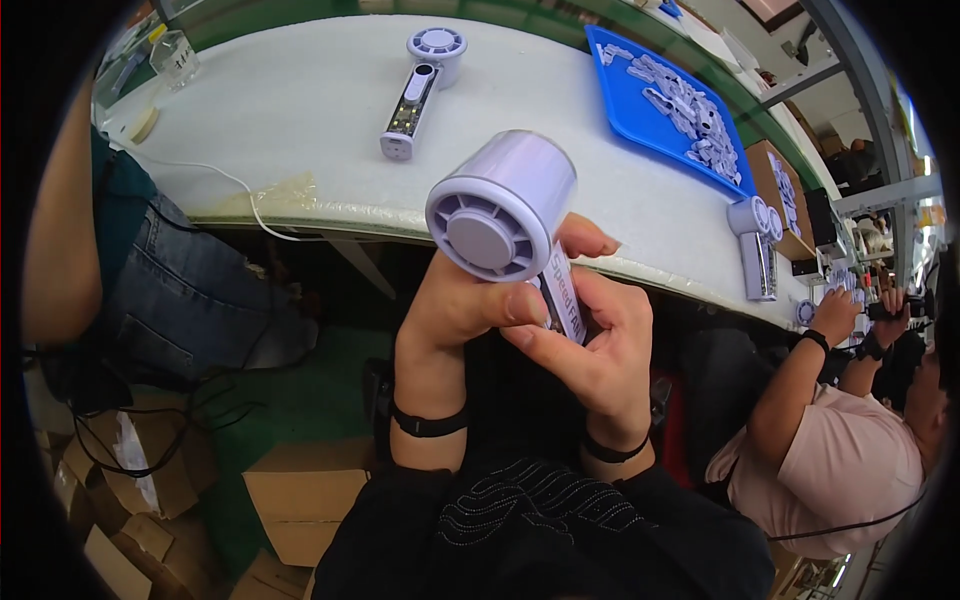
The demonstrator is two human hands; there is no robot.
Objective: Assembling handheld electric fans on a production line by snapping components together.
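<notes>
Both hands hold a pale lavender handheld fan (pixel 520 195) in front of me, above the table's near edge. Its round vented head tilts toward the upper left. My left hand (pixel 455 290) is closed round the neck below the head, with the thumb across the front. Lower down, my right hand (pixel 600 335) grips the handle, its thumb close to the left one. Fingers cover much of the handle, so its front is largely hidden. Another handheld fan (pixel 425 95) lies on the table beyond, its handle showing an uncovered circuit board.
A blue tray (pixel 625 125) of small pale plastic parts stands at the back right of the white table (pixel 300 95). More fans (pixel 758 245) lie to the right, near a co-worker (pixel 830 450). Cardboard boxes (pixel 305 490) sit on the floor; a white cable (pixel 250 200) crosses the table's left side.
</notes>
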